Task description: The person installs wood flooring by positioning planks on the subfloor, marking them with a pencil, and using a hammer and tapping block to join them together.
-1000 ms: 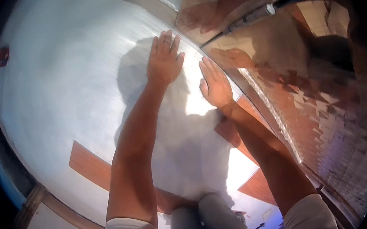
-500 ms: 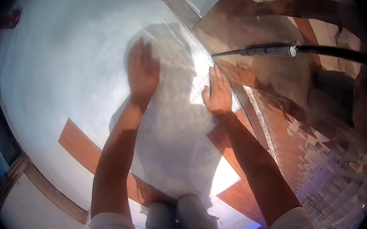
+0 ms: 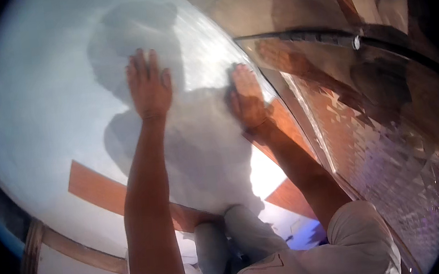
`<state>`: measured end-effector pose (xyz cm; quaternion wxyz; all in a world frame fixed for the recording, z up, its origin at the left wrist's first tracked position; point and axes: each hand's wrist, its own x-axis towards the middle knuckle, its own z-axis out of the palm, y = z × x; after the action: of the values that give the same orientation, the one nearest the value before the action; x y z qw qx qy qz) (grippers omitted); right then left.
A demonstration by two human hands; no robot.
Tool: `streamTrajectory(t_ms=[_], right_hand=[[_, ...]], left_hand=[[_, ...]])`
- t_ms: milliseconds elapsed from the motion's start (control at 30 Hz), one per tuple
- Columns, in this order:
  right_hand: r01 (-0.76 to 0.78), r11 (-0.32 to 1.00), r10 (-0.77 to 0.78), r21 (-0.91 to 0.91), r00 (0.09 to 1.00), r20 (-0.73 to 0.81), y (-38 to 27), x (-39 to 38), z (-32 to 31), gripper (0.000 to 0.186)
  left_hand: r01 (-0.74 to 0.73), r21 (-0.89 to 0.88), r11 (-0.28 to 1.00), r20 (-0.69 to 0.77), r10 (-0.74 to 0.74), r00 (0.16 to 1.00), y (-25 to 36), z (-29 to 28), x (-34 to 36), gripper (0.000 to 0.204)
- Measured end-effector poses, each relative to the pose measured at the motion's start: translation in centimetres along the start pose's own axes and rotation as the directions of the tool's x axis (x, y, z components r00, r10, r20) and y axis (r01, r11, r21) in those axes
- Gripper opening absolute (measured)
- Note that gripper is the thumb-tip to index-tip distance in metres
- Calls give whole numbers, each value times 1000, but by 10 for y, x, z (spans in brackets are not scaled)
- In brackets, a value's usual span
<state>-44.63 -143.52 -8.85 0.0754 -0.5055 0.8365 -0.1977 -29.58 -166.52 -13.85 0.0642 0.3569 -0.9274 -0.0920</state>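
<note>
Gently, palms flat over the broad, smooth, pale grey-white sheet [image 3: 50, 101].
Your bare left hand [image 3: 150, 89] and bare right hand [image 3: 249, 96] are open, empty; the sheet lies beneath both, so press evenly.

strong light seems to fall from behind, throwing a broad, soft-edged shadow [image 3: 198, 134] across the pale surface [image 3: 51, 112]. glare whitens patches near the right hand [image 3: 249, 95], which looks slightly blurred; straight edges bow toward dark, vignetted corners.
</note>
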Motion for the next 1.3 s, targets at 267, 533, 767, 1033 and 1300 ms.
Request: streamTrajectory(t_ms=[267, 533, 767, 1033, 1300], right_hand=[[52, 998, -47, -25, 984, 170, 31, 10, 2, 68], [-98, 995, 92, 25, 977, 191, 5, -63, -29, 59], [-548, 813, 570, -198, 818, 79, 0, -224, -43, 61], [-658, 720, 645, -219, 752, -137, 16, -247, 1, 66], [-621, 774, 590, -124, 778, -216, 23, -262, 1, 70]], left_hand=[[-29, -134, 991, -103, 15, 995, -4, 8, -3, 52], [-39, 34, 999, -21, 40, 999, 1, 9, -6, 48], [-99, 96, 990, -111, 110, 988, 0, 6, -6, 53], [-338, -65, 939, -313, 302, 900, -15, 13, -5, 41], [-302, -18, 953, -185, 294, 938, -11, 10, -11, 48]])
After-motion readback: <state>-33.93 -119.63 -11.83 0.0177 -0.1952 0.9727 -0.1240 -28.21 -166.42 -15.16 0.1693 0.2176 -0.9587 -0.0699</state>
